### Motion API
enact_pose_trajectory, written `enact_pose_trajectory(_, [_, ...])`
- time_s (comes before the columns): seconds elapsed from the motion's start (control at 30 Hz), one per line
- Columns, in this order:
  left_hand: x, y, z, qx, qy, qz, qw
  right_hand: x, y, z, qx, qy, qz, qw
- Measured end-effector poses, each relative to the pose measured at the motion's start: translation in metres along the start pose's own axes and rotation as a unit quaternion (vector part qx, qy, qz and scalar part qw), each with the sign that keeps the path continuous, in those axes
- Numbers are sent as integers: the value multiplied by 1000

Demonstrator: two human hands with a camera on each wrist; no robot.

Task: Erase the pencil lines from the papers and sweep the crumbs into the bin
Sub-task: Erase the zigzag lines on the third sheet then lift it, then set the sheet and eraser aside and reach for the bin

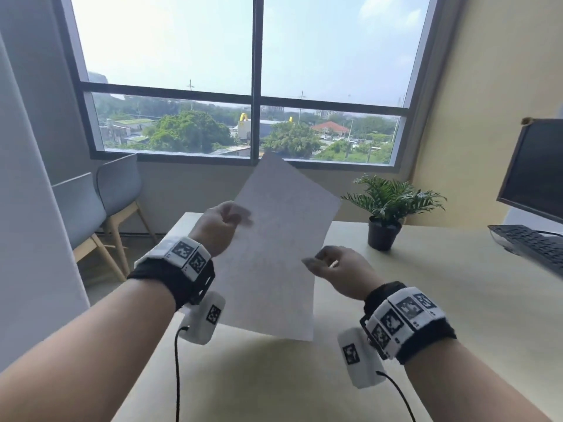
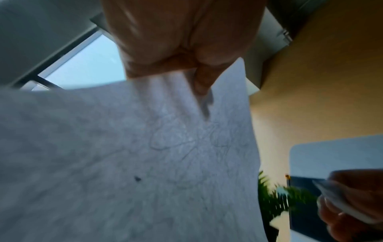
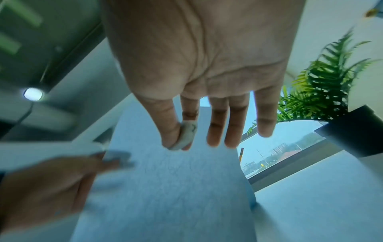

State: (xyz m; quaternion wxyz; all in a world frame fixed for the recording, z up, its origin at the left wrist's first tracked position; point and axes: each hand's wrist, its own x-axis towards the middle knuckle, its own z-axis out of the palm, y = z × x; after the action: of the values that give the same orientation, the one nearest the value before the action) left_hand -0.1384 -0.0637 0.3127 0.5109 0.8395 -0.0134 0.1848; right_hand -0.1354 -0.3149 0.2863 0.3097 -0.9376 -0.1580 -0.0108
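A white sheet of paper [image 1: 274, 254] hangs tilted in the air above the pale table [image 1: 441, 315]. My left hand [image 1: 234, 219] pinches its left edge, thumb on the near side and fingers behind it. In the left wrist view the paper [image 2: 93, 163] carries faint pencil scribbles [image 2: 186, 144] and a small dark speck [image 2: 137, 178]. My right hand [image 1: 320, 263] is at the sheet's right edge and pinches a small white eraser [image 3: 184, 137] between thumb and forefinger, its other fingers straight. I see no bin.
A potted fern [image 1: 387, 208] stands on the table behind the paper to the right. A dark monitor [image 1: 536, 172] and a black keyboard [image 1: 530, 245] fill the far right. Two grey chairs [image 1: 100, 202] stand left of the table, under the window.
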Motion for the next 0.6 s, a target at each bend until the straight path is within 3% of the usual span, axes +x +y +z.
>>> enact_pose_trajectory(0.07, [-5,5,-8,-114,17,9,993,-2,-2,-14,89,67,1,994])
enact_pose_trajectory(0.17, [-16,13,-17,-192,-6,20,981,-6,-10,-32,115,120,7,986])
enact_pose_trajectory(0.33, [-31,24,-15,-278,-37,65,958,-6,-20,-54,206,110,-23,972])
enact_pose_trajectory(0.47, [-33,27,-4,-275,-48,67,958,-10,-15,-67,226,166,-80,957])
enact_pose_trajectory(0.6, [-39,46,20,-164,-173,89,967,-13,-3,-74,154,251,-112,949])
